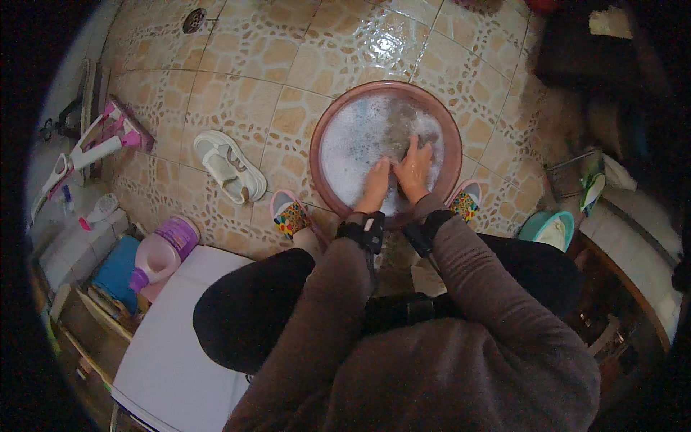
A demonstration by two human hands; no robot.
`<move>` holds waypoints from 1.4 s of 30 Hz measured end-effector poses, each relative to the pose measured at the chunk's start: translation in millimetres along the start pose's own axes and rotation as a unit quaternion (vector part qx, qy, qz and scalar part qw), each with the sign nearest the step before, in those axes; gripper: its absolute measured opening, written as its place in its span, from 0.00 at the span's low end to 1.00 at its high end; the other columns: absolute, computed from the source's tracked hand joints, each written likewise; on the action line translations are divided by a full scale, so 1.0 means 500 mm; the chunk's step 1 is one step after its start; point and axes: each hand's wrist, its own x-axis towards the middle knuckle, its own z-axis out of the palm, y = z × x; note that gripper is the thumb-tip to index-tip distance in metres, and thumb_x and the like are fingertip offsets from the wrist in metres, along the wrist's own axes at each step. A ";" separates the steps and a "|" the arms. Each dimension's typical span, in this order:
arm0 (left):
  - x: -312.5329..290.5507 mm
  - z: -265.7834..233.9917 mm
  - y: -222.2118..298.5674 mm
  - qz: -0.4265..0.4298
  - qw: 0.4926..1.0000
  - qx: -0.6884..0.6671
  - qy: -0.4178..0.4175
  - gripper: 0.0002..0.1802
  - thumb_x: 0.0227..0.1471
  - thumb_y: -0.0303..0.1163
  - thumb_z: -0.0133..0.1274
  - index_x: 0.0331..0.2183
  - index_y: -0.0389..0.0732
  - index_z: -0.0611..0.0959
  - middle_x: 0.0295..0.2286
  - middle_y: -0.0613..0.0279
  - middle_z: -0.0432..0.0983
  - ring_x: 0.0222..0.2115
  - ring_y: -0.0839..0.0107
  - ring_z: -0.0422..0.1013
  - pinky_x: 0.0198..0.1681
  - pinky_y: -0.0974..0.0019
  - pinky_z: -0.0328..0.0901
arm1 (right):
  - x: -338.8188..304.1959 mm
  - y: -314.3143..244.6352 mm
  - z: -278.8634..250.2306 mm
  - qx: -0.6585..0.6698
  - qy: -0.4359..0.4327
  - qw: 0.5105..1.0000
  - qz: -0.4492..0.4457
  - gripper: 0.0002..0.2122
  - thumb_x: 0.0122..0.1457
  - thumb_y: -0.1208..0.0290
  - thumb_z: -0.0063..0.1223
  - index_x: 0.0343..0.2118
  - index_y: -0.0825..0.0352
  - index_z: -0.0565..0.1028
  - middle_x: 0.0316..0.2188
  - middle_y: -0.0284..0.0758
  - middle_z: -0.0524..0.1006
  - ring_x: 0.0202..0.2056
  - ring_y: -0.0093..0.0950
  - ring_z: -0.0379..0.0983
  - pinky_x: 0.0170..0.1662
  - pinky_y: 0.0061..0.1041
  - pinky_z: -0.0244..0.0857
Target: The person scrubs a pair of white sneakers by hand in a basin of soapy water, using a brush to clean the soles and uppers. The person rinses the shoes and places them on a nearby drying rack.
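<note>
A round reddish-brown basin (323,122) of foamy water (353,147) stands on the floor between my feet. Both hands reach into it, side by side. My left hand (377,184) dips into the suds near the middle, its fingertips hidden by foam. To its right, my right hand (414,171) has its fingers stretched out and apart over a darker, less foamy patch, with nothing visible in them. Whether anything lies under the water cannot be seen. A single white and grey shoe (229,167) lies on the tiles left of the basin.
A pink and white mop or squeegee head (129,133), a brush (101,209) and a purple-labelled jug (164,248) are at the left. Beside my left leg is a white flat surface (180,331). A teal basin (536,226) sits at the right. The drain (193,21) is far left.
</note>
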 end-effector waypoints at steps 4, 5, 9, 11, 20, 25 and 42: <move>-0.016 -0.008 -0.030 -0.164 0.964 -0.206 0.043 0.36 0.62 0.57 0.37 0.58 0.38 0.66 0.50 0.52 0.69 0.48 0.56 0.67 0.50 0.54 0.63 | -0.020 -0.020 -0.072 0.077 0.066 0.994 -0.026 0.44 0.44 0.62 0.68 0.64 0.60 0.56 0.52 0.61 0.62 0.51 0.57 0.61 0.52 0.50 0.59; -0.013 -0.010 -0.036 -0.179 0.962 -0.201 0.045 0.38 0.62 0.59 0.36 0.61 0.41 0.62 0.51 0.57 0.68 0.48 0.58 0.67 0.49 0.52 0.64 | -0.033 -0.023 -0.094 0.095 0.077 0.992 -0.024 0.43 0.45 0.62 0.68 0.64 0.60 0.56 0.52 0.62 0.61 0.51 0.58 0.61 0.52 0.50 0.59; -0.003 -0.004 -0.072 -0.213 0.911 -0.350 0.034 0.40 0.61 0.60 0.38 0.64 0.44 0.57 0.56 0.55 0.63 0.53 0.53 0.63 0.52 0.45 0.61 | -0.075 -0.038 -0.186 0.085 0.121 0.987 -0.059 0.45 0.44 0.63 0.69 0.65 0.61 0.55 0.51 0.58 0.62 0.52 0.54 0.60 0.54 0.45 0.58; 0.003 0.000 -0.089 -0.201 0.920 -0.332 0.059 0.40 0.61 0.59 0.39 0.64 0.44 0.57 0.55 0.54 0.64 0.52 0.53 0.64 0.49 0.46 0.63 | -0.089 -0.044 -0.233 0.132 0.110 0.984 -0.047 0.45 0.44 0.61 0.69 0.65 0.59 0.54 0.54 0.62 0.60 0.54 0.56 0.58 0.56 0.45 0.56; -0.029 -0.033 -0.047 -0.182 0.942 -0.270 0.083 0.41 0.61 0.57 0.38 0.58 0.29 0.63 0.53 0.43 0.66 0.52 0.51 0.64 0.54 0.55 0.59 | -0.061 -0.060 -0.225 0.031 0.124 0.988 -0.089 0.44 0.46 0.58 0.66 0.66 0.61 0.54 0.53 0.61 0.61 0.52 0.58 0.60 0.56 0.49 0.56; -0.051 -0.047 0.006 -0.209 0.927 -0.268 0.160 0.38 0.61 0.54 0.42 0.54 0.26 0.69 0.50 0.43 0.70 0.49 0.55 0.67 0.50 0.57 0.61 | -0.027 -0.060 -0.098 -0.023 0.081 0.994 -0.065 0.43 0.50 0.57 0.63 0.67 0.57 0.51 0.54 0.65 0.59 0.53 0.59 0.59 0.53 0.53 0.56; -0.030 -0.015 -0.081 -0.228 0.928 -0.216 0.203 0.27 0.59 0.48 0.45 0.41 0.30 0.78 0.36 0.51 0.76 0.37 0.59 0.70 0.42 0.57 0.64 | 0.012 0.006 -0.002 0.029 -0.024 0.999 -0.005 0.42 0.47 0.60 0.64 0.65 0.58 0.55 0.54 0.62 0.60 0.56 0.57 0.57 0.56 0.52 0.53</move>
